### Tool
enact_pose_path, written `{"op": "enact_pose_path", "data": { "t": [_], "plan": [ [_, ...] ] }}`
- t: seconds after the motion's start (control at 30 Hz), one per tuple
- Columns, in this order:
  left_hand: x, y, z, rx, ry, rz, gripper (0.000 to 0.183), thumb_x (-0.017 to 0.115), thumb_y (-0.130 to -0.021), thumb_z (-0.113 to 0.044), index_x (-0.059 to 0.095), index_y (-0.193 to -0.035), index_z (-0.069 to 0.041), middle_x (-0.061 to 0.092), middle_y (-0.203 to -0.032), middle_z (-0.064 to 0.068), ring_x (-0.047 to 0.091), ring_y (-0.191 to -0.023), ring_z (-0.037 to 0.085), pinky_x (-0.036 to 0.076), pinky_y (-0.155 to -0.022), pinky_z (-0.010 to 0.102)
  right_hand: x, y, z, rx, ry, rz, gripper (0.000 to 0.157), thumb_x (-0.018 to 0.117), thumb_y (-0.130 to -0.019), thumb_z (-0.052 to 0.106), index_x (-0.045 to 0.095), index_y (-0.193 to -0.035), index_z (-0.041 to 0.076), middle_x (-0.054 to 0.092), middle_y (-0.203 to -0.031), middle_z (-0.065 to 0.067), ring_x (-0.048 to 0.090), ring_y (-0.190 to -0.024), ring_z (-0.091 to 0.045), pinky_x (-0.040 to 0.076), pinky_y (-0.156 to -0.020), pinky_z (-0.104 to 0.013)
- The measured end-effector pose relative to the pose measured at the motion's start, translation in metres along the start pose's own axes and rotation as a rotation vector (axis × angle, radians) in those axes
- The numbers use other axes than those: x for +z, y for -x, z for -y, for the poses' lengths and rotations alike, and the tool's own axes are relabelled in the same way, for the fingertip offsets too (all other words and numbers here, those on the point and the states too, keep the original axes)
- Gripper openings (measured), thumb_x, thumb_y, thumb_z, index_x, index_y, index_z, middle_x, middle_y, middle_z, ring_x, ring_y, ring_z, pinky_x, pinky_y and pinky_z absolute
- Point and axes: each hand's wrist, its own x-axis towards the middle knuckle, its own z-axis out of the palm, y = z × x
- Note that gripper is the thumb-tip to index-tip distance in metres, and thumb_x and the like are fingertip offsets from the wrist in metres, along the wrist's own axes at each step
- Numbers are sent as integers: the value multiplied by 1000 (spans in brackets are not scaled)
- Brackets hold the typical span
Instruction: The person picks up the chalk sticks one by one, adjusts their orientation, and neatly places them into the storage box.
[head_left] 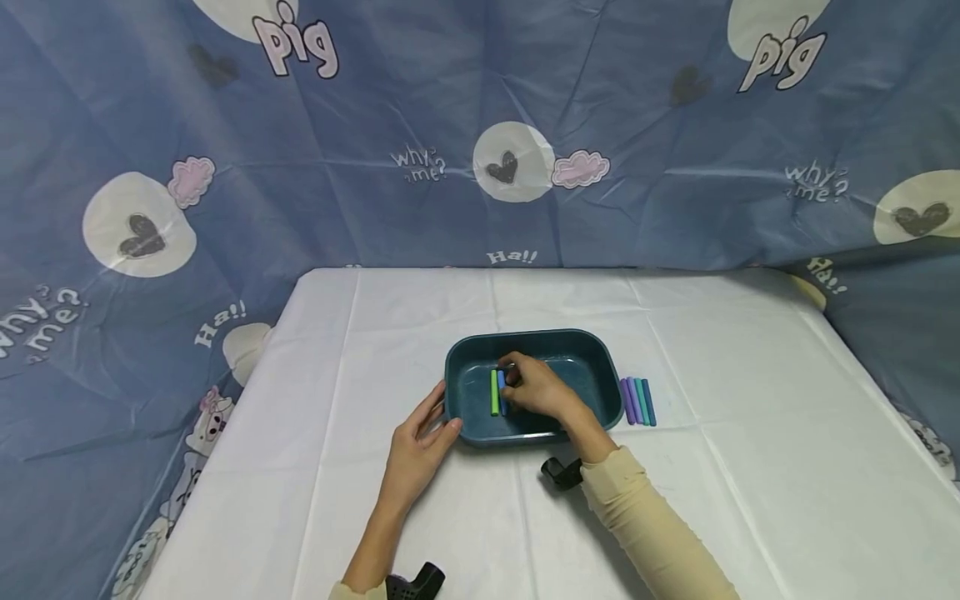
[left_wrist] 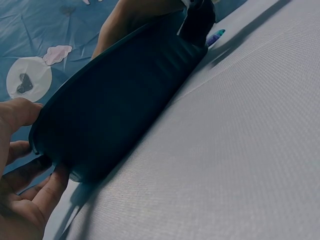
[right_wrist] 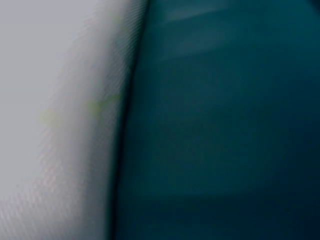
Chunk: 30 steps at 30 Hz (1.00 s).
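A dark teal plastic basin (head_left: 585,367) stands on the white-covered table. Inside it, toward the left, a green stick (head_left: 494,393) lies beside a blue stick (head_left: 502,382). My right hand (head_left: 536,386) reaches in over the front rim with curled fingers and pinches the blue stick, hiding part of it. At the basin's left end, my left hand (head_left: 420,450) touches the outer wall and corner with spread, nearly straight fingers (left_wrist: 52,187). The right wrist view shows only the blurred basin wall (right_wrist: 210,125) and cloth.
Right of the basin lie several sticks (head_left: 638,402) side by side, in purple, teal and blue. White cloth (head_left: 787,467) covers the table. A blue printed curtain (head_left: 420,217) hangs behind it. Black wrist devices (head_left: 561,473) sit on both arms.
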Motion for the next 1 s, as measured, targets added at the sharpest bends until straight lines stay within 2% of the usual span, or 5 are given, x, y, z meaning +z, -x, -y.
{"op": "enact_pose_path", "data": {
  "t": [0.2,0.37,0.57,0.77,1.0],
  "plan": [
    [-1,1,1,-21,6,-7,61,61,-84,-20,33,-137,-10,34,-142,5,39,-126,24,45,-94,25,-3,2,-1,9,-98,0,45,62,-80,7,47,-123,6,56,-96,-12,61,-62,-15,54,-54,-26],
    [-1,1,2,-10,0,-7,61,61,-84,-20,34,-137,-10,34,-142,6,39,-126,25,45,-93,25,-9,9,-4,-38,-179,-17,45,62,-81,7,45,-122,6,53,-95,-11,61,-72,-22,56,-58,-31],
    [-2,-1,1,-11,-33,-7,61,62,-83,-22,34,-137,-10,34,-142,5,40,-126,23,45,-93,25,-18,26,-2,-100,-162,-49,44,61,-82,9,44,-123,6,52,-96,-13,62,-77,-25,56,-61,-36],
    [-1,-2,-2,-14,-35,-7,60,62,-84,-21,35,-136,-10,35,-141,6,40,-126,25,45,-93,27,-22,32,-11,-113,-139,-77,46,61,-83,12,42,-125,9,53,-97,-9,61,-79,-21,56,-62,-32],
    [1,0,-3,-22,-41,-22,60,62,-83,-21,36,-136,-11,36,-140,7,41,-125,25,45,-93,29,-29,40,-17,-121,-141,-95,46,62,-83,11,43,-124,10,53,-100,-10,61,-80,-19,55,-61,-28]
  ]
}}
